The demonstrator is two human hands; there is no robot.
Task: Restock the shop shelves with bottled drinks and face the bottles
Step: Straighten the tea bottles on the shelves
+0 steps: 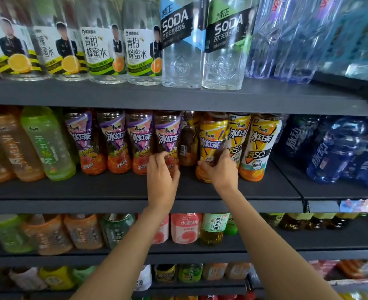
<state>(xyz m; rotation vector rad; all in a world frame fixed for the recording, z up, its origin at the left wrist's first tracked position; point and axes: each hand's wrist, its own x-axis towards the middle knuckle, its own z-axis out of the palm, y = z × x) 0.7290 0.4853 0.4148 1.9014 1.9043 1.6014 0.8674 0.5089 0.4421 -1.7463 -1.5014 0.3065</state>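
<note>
Left hand fingers curled round purple-label tea bottle on middle shelf; right hand grips yellow-label tea bottle just right.

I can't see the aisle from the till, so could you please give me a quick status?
Left hand gripping purple-label iced tea bottle. Right hand gripping yellow-label iced tea bottle. Both on middle shelf. Nothing blocking.

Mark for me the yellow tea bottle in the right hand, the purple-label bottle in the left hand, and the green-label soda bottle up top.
yellow tea bottle (211,139): head view, on its label.
purple-label bottle (168,135): head view, on its label.
green-label soda bottle (226,40): head view, on its black band.
</note>
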